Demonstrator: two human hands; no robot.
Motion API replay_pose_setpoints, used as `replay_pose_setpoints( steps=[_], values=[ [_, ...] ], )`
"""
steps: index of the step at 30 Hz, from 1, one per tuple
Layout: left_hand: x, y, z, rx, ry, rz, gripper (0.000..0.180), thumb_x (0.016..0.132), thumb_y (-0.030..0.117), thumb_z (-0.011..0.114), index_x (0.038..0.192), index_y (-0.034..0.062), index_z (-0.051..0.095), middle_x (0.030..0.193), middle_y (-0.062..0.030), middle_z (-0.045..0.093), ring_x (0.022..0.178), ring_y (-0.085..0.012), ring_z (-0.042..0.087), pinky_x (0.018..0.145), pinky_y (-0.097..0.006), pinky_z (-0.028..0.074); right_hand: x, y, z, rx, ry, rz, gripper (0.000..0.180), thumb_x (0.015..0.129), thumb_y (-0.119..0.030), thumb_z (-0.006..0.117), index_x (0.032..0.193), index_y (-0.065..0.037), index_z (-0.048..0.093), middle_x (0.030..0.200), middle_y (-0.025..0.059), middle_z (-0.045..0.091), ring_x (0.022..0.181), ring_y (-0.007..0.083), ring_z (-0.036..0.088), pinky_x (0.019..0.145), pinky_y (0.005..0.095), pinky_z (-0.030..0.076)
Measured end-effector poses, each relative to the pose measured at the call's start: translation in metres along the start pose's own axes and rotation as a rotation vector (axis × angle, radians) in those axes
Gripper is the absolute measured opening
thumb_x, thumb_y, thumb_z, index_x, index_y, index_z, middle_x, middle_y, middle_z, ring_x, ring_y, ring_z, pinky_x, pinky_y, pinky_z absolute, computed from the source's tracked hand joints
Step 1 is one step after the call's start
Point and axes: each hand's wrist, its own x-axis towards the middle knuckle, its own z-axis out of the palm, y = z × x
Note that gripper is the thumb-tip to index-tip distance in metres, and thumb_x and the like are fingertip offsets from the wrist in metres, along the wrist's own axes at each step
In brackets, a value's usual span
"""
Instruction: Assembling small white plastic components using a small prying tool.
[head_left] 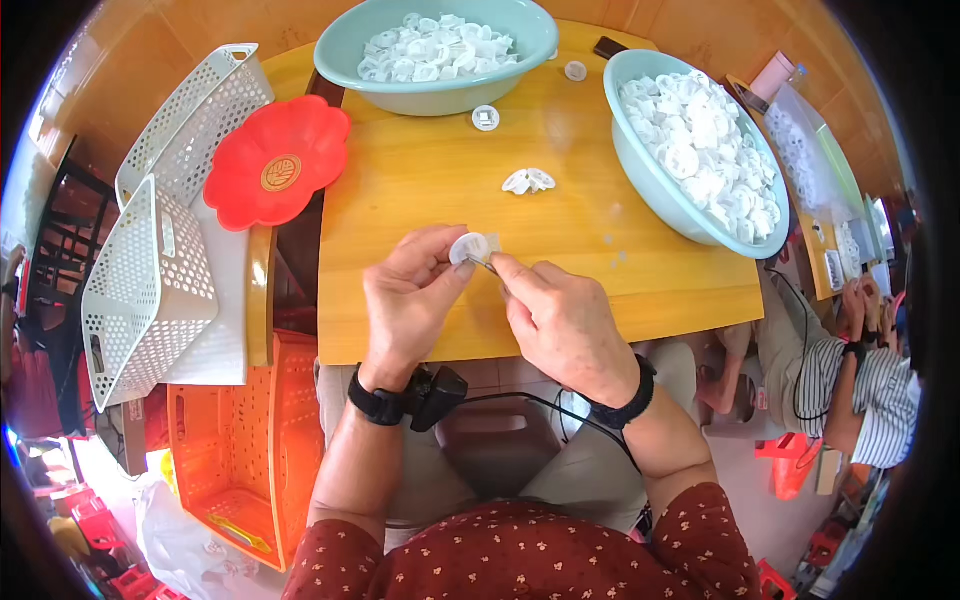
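Over the near part of the yellow wooden table point(430, 190), my left hand point(412, 290) pinches a small white round plastic piece point(466, 248) between thumb and fingers. Against the edge of that piece, my right hand point(570, 320) is closed on a thin, dark metal tip, perhaps tweezers, mostly hidden by the fingers. A small pale, see-through square point(493, 242) shows right beside the round piece. Beyond my hands lies a little group of white pieces point(528, 181). Farther off, single round white pieces rest on the wood, one point(485, 118) near the back basin and another point(575, 71) to its right.
Two pale green basins, one at the back point(435, 98) and one at the right point(640, 180), hold heaps of white pieces. At left are a red flower-shaped dish point(235, 165), white perforated baskets point(150, 300) and an orange crate point(235, 440). A co-worker point(850, 390) sits at right.
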Motion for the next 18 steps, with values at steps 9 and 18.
replay_pose_setpoints(
  steps=[9,18],
  values=[
    [-0.001,0.002,0.002,0.011,0.007,-0.035,0.029,0.080,-0.009,0.059,0.109,-0.0068,0.057,0.099,-0.0100,0.064,0.091,-0.0135,0.061,0.081,-0.024,0.049,0.000,-0.002,0.001,-0.052,-0.010,-0.012,0.031,0.076,-0.007,0.058,0.107,-0.002,0.055,0.065,0.0101,0.054,0.058,0.0260,0.059,0.051,0.0355,0.047],
    [-0.004,0.008,0.006,0.341,0.000,0.110,0.025,0.077,-0.012,0.058,0.100,-0.0043,0.062,0.101,-0.0108,0.059,0.083,-0.0147,0.059,0.071,-0.024,0.048,0.003,-0.008,-0.009,-0.158,-0.120,-0.019,0.034,0.072,-0.005,0.057,0.105,0.002,0.055,0.065,0.0108,0.055,0.058,0.0253,0.059,0.051,0.0350,0.048]
  ],
)
